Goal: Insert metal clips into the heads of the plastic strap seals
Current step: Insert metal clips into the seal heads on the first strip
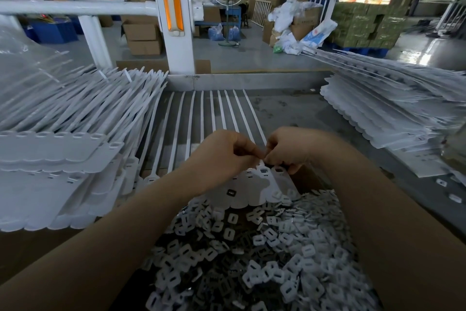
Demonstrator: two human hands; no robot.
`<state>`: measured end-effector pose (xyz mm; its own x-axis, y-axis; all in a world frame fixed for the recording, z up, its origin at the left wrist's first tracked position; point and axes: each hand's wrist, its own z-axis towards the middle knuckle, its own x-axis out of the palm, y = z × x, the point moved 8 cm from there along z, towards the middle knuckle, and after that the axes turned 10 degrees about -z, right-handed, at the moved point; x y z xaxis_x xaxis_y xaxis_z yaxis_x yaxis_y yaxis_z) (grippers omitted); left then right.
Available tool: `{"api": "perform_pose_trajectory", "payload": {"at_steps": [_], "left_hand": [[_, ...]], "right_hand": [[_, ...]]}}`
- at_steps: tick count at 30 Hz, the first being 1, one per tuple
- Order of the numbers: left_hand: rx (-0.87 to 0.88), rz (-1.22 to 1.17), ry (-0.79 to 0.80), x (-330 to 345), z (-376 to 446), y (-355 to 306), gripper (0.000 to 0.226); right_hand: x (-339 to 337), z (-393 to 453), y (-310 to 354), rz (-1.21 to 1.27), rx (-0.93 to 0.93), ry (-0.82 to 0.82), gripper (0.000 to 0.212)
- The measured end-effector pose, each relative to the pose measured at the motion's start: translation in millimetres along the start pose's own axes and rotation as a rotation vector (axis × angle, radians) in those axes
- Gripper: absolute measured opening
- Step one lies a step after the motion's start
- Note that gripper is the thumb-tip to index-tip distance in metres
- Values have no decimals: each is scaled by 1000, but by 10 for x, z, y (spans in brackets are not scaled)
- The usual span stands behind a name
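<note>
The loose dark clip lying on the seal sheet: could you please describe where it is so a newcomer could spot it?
Find the sheet of joined white seals under the two hands. On its flat tags, just below the left wrist, lies one dark clip, alone on white, unlike those in the heap.

The strap seals [249,184] lying at the middle of the table are white plastic, smooth and matt, with thin flat tails. The stack [58,159] along the table's left edge and the stack [383,114] along its right edge are the same white matt plastic. The table [290,109] is bare grey metal, dull, scuffed and stained, with a folded metal rim at its far edge. At the near edge, the heap of clips [252,255] mixes pale, faintly shiny pieces with darker grey ones; which are metal cannot be told. The box wall [50,247] beside them is brown matt cardboard. The post [174,20] beyond the far edge is glossy white-painted, with an orange reflective insert.
</note>
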<state>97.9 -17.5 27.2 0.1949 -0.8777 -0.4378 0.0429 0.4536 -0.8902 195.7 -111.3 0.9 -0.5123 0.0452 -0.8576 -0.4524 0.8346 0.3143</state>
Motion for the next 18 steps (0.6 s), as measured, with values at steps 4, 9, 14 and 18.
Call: {"api": "perform_pose_trajectory", "payload": {"at_steps": [4, 9, 14, 18], "left_hand": [[62, 141, -3, 94, 22, -41, 30], [97, 284, 8, 158, 22, -69, 21], [106, 325, 29, 175, 27, -89, 21], [127, 353, 43, 184, 23, -84, 22]], "right_hand": [[0, -4, 6, 0, -11, 2, 14], [0, -8, 6, -7, -4, 4, 16], [-7, -4, 2, -8, -2, -4, 17], [0, -1, 12, -9, -3, -4, 16]]}}
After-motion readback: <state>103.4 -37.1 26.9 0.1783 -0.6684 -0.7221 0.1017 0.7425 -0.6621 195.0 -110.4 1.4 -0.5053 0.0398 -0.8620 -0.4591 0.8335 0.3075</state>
